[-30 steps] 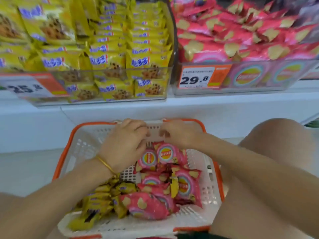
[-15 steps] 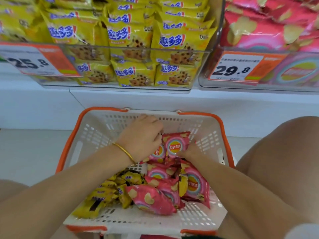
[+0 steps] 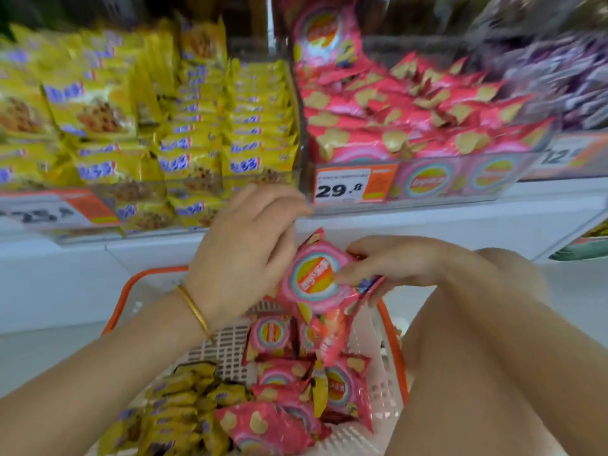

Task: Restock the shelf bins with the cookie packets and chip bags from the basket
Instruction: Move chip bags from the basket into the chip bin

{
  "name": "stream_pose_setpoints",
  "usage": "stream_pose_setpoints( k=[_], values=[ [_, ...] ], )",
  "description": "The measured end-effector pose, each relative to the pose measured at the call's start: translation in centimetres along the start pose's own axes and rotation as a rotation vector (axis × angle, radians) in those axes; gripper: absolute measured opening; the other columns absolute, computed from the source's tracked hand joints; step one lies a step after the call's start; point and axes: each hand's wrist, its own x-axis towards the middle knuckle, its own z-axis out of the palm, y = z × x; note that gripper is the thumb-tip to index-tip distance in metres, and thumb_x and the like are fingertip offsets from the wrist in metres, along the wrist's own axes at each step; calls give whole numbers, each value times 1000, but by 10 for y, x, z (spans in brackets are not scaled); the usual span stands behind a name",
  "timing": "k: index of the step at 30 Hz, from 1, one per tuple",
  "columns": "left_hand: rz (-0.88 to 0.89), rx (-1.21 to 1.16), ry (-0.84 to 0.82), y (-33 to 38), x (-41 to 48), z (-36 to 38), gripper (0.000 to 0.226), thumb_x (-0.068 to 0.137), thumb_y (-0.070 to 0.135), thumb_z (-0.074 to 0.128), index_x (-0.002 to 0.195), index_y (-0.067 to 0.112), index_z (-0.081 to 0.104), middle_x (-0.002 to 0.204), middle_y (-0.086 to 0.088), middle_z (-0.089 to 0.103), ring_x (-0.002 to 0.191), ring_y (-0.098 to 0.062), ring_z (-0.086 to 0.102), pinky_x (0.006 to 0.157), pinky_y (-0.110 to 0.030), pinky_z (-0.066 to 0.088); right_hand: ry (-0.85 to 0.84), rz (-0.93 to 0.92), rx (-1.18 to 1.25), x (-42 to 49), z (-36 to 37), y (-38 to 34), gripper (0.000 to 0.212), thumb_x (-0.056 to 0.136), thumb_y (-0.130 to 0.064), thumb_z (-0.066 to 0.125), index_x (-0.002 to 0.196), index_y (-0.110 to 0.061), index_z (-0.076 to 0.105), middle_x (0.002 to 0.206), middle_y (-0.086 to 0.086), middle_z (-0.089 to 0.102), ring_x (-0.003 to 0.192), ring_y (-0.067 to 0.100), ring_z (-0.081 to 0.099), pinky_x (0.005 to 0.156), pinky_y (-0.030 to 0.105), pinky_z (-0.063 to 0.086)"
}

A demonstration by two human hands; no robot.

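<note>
- Shelving fills the upper half of my feed: a white shelf (image 3: 411, 222) ledge carries clear-fronted bins, with pale floor (image 3: 49, 353) below.
- On the left, the cookie bin (image 3: 197, 133) is packed with rows of yellow packets. Their blue lettering is too blurred for me to read.
- Just beside it on the right, the chip bin (image 3: 411, 126) is heaped with pink bags. Purple packets (image 3: 559, 77) lie further right.
- A bare leg (image 3: 493, 373) takes up the lower right.
- The basket (image 3: 131, 287), white mesh with an orange rim, sits low in front of the shelf, next to that leg.
- Inside it, chip bags (image 3: 269, 422) lie jumbled in the middle and right, and cookie packets (image 3: 177, 409) are piled on the left.
- The left hand (image 3: 243, 255) covers the left edge of the raised chip bag (image 3: 316, 284), fingers loosely bent. I cannot tell whether it grips.
- The right hand (image 3: 401, 264) holds that raised bag above the basket's far end, thumb on its face and fingers curled behind.
- The bag faces me cornerwise, one corner pointing up at the shelf. The script on its round red-and-yellow emblem slants up to the right, but I can't read it.
- A second pink bag (image 3: 329, 337) hangs just under it, long axis near upright.
- The price tag (image 3: 342, 189) on the chip bin reads 29.8.
- A gold bangle (image 3: 194, 311) circles the left wrist.
</note>
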Motion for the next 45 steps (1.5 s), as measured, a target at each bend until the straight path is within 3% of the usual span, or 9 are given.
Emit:
stream_pose_setpoints(
  k=[5,8,12,16,20,24,29,38,45],
  values=[
    [120,94,134,19,89,-27,33,83,8,46,110,5,63,114,-13,61,108,-28,51,96,-31,33,233,-249,276,-98,-49,-15,31,65,-17,67,95,-14,68,90,2,71,71,9,68,56,26,57],
    [59,168,93,10,138,-20,38,77,7,46,112,4,61,118,-16,58,113,-33,51,98,-35,32,380,-364,489,-116,-84,-24,14,68,-20,60,74,-13,71,68,4,71,54,12,67,51,25,55],
    [-94,353,-121,-10,193,6,43,81,5,48,124,1,54,141,-20,39,125,-41,39,104,-44,32,600,-421,633,-84,-135,-44,7,86,-20,61,89,-13,61,60,-1,68,54,12,65,49,22,54],
    [-133,551,-264,-28,230,29,44,84,1,47,128,2,45,148,-17,27,125,-41,33,100,-52,38,864,-487,640,-30,-183,-63,34,84,-18,69,111,-3,54,93,11,61,74,20,60,47,25,54],
    [-68,705,-406,-43,254,48,59,89,0,42,146,6,27,158,-8,13,132,-36,32,100,-51,40,1034,-562,601,15,-220,-75,70,67,-30,76,122,0,46,114,18,57,98,30,62,78,50,56],
    [-34,767,-540,-52,270,61,58,95,1,32,150,11,18,160,-3,4,131,-32,41,87,-44,45,1106,-560,557,39,-236,-90,67,78,-28,73,128,-2,37,122,15,52,108,29,57,88,46,52],
    [44,848,-527,-56,281,65,42,96,6,36,138,9,40,136,-12,39,110,-35,54,69,-39,43,1087,-537,532,64,-248,-95,69,85,-19,69,137,-2,27,134,14,43,113,25,49,84,33,43],
    [93,988,-521,-44,287,69,33,98,9,39,128,10,53,128,-12,43,119,-33,44,73,-42,47,956,-606,572,63,-247,-100,62,85,-9,68,136,-11,33,129,12,53,115,29,55,95,47,50],
    [39,941,-523,-52,279,63,33,97,12,43,128,11,55,129,-11,42,124,-32,38,86,-43,44,995,-462,117,67,-251,-113,47,86,-13,66,130,-5,52,131,12,57,121,26,52,106,35,40]
  ],
)
